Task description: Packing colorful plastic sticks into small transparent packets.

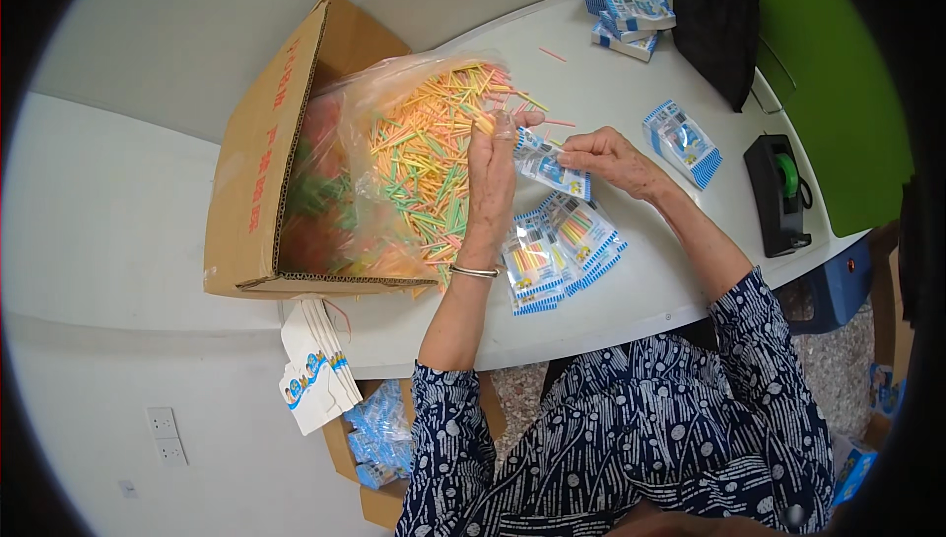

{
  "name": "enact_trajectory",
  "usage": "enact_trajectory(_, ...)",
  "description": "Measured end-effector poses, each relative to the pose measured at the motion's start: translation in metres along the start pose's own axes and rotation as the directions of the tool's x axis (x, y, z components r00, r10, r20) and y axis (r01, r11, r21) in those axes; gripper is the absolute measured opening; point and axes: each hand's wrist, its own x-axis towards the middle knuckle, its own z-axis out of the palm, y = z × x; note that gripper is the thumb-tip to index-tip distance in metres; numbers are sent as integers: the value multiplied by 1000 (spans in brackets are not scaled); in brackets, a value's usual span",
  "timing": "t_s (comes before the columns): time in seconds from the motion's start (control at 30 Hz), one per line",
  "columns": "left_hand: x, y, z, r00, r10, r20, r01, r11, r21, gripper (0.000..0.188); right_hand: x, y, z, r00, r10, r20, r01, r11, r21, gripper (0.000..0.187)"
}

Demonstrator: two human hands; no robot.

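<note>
My left hand (pixel 490 167) is closed at the right edge of a heap of thin pastel sticks (pixel 419 143), with a few yellow-orange sticks (pixel 484 122) at its fingers. The sticks spill from a clear plastic liner in a cardboard box lying on its side. My right hand (pixel 613 159) pinches a small clear-and-blue plastic packet (pixel 557 172). The packet's upper left end reaches my left fingertips; whether they grip it too is hard to tell. Just below, several similar packets (pixel 537 259) overlap on the table, with coloured sticks showing inside.
The cardboard box (pixel 251 158) stands left on the white table (pixel 641 271). One packet (pixel 682 143) lies to the right, beside a black tape dispenser (pixel 777 192). A black bag (pixel 714 25) and stacked blue-white packs (pixel 621 7) are at the back. Folded white cards (pixel 317 365) overhang the front left edge.
</note>
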Motion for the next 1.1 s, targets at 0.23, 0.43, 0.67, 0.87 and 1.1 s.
enact_trajectory(0.23,-3,-6,0,998,56,1,-56,998,19,31,0,13,-1,995,-31,-99,32,999,3,23)
enact_trajectory(0.43,2,-7,-9,988,154,-23,-154,988,31,26,5,13,1,984,-65,-166,72,997,38,27)
enact_trajectory(0.67,7,-6,-22,957,237,169,-291,800,525,27,5,16,2,988,-32,-148,52,990,131,31)
enact_trajectory(0.87,12,3,-15,966,185,179,-217,961,174,30,10,11,1,998,-22,-58,28,994,110,29)
enact_trajectory(1.1,17,11,-13,953,118,279,-220,903,369,34,3,5,8,1000,24,-17,-23,997,77,25)
